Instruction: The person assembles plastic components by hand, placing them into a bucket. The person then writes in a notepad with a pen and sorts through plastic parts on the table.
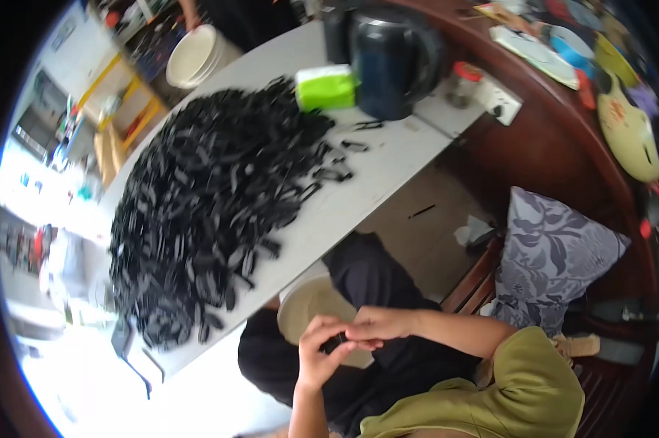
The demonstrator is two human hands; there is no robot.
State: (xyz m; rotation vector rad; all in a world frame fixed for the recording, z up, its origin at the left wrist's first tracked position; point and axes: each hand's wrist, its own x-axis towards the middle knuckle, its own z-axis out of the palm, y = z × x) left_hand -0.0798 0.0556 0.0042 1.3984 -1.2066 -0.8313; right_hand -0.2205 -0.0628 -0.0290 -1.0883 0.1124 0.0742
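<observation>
My left hand (319, 352) and my right hand (382, 324) meet above my lap, fingers closed together. Between the fingertips shows a small black piece (342, 337), mostly hidden, like those heaped on the table. Both hands appear to pinch it. Below them, between my legs, stands a cream bucket (300, 306); what lies inside is hidden by my hands. A large heap of narrow black pieces (205, 190), apparently plastic, covers much of the pale table (300, 248) in front of me, with several loose ones at its edge.
On the table stand a dark kettle (388, 66), a green-and-white packet (325, 87) and a red-lidded jar (464, 84) near a power socket (499, 102). Across it, another person's hand (191, 18) holds stacked white buckets (197, 57). A patterned cushion (548, 248) rests on the wooden bench.
</observation>
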